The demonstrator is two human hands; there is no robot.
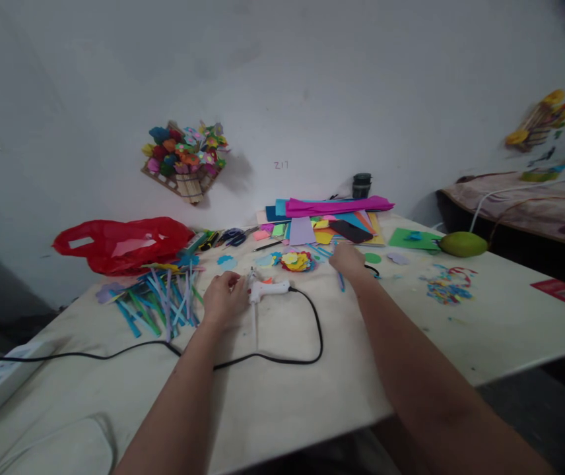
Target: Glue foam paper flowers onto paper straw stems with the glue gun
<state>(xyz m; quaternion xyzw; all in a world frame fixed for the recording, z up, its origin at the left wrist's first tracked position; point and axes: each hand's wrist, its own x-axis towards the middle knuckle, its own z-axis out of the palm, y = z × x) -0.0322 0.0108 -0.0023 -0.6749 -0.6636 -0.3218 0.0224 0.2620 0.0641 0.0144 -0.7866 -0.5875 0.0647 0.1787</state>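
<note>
My left hand (224, 298) rests on the table with curled fingers, right beside the nozzle end of a white hot glue gun (270, 288). What those fingers hold, if anything, is hidden. A glue stick (255, 326) juts from the gun toward me. My right hand (348, 260) is closed among thin blue paper sticks (321, 251), and its fingertips are out of sight. Just below it shows another blue-violet stick (341, 282); whether it is held I cannot tell. Between the hands, farther back, lies a stack of scalloped paper flowers (297, 261).
A black cord (319, 330) loops from the gun across the table to the left, near a power strip (2, 379). Rolled paper sticks (156, 303) lie beside a red plastic bag (129, 244). Coloured sheets (302, 231), a green mango (463, 244) and paper scraps (448, 290) lie farther off.
</note>
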